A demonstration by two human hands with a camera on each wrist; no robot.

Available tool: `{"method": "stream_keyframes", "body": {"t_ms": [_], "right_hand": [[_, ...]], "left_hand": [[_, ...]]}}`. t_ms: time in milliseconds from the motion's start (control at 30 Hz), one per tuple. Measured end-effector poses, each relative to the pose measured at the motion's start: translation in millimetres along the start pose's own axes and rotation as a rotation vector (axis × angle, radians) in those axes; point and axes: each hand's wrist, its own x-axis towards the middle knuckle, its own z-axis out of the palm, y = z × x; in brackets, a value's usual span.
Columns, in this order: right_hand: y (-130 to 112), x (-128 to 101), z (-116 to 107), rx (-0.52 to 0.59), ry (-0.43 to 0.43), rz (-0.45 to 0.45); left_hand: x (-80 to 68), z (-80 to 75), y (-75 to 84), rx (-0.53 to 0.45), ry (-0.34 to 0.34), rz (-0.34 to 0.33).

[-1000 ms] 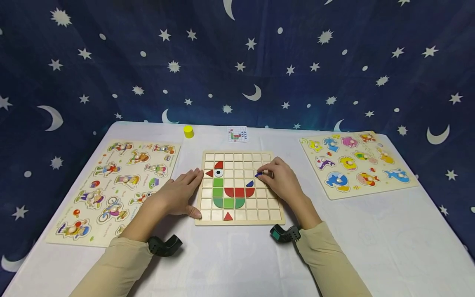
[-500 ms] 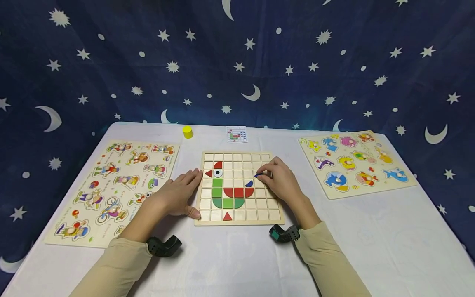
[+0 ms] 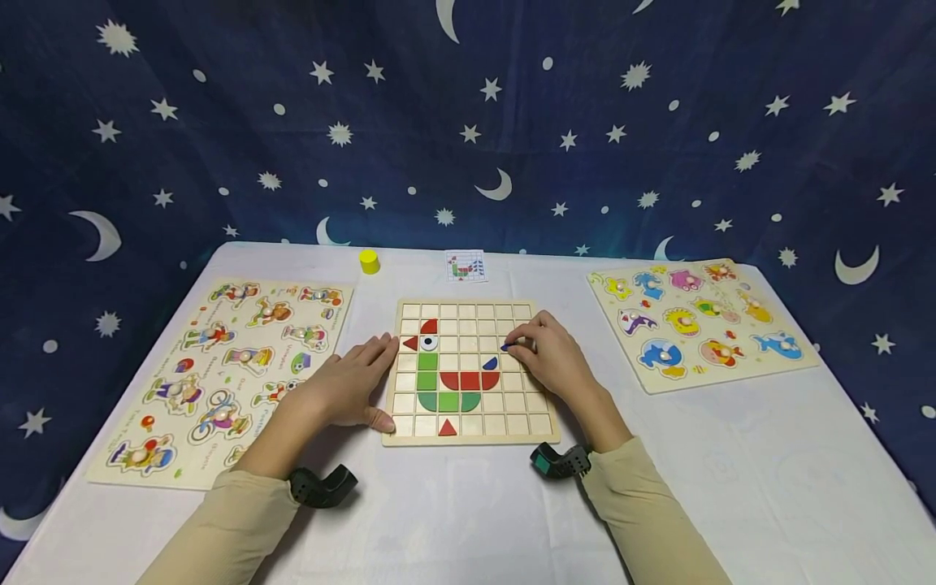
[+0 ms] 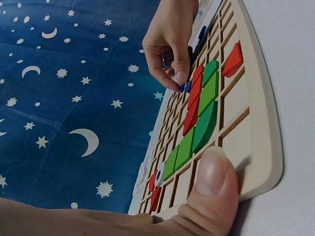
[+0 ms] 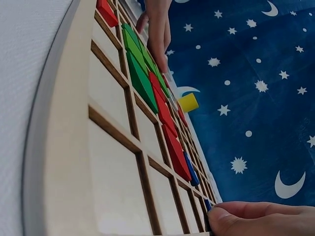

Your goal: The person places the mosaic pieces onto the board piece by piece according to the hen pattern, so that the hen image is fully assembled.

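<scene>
A wooden grid board [image 3: 537, 426] lies at the table's middle, holding red, green and blue shape tiles. My right hand [image 3: 550, 356] rests on its right part and pinches a small blue tile [image 3: 505, 347] against a cell; the pinch also shows in the left wrist view [image 4: 183, 86]. Another blue tile [image 3: 491, 363] lies just left of it. My left hand [image 3: 349, 386] lies flat along the board's left edge, thumb [image 4: 214, 172] pressed on the near corner of the board [image 4: 266, 147]. Its fingers [image 5: 158, 34] lie straight beside the green tiles [image 5: 139, 69].
A peg puzzle of figures [image 3: 219, 366] lies at the left, a sea-animal peg puzzle [image 3: 695, 321] at the right. A yellow cylinder [image 3: 369, 261] and a small pattern card [image 3: 465, 266] sit behind the board. White cloth [image 3: 731, 487] covers the table; a starry blue curtain hangs behind.
Almost nothing has moved. My right hand's fingertips have settled slightly lower on the blue tile; the left hand stays put.
</scene>
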Motion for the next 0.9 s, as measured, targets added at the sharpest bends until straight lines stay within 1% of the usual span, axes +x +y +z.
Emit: {"method": "stream_keyframes", "body": {"t_ms": [167,267,433,633,767,900], "right_hand": [[1,0,-2,-0.006,-0.012,-0.005],[7,1,-8,-0.009,-0.014,0.002],[28,3,-22,-0.02,-0.018,0.038],[51,2,-35,-0.026,-0.051,0.063],[56,2,-35,-0.014,-0.063,0.049],[53,2,-31,-0.01,-0.066,0.053]], "left_hand": [[0.6,1.0,-0.8,-0.004,-0.003,-0.003],[0.7,1.1,-1.0,-0.006,-0.004,-0.003],[0.8,1.2,-1.0,-0.007,-0.002,-0.003],[0.5,0.7,-0.6,-0.004,0.002,-0.004],[0.0,0.3,-0.3,-0.005,0.007,-0.002],[-0.1,0.4,-0.1,-0.009,0.01,0.0]]}}
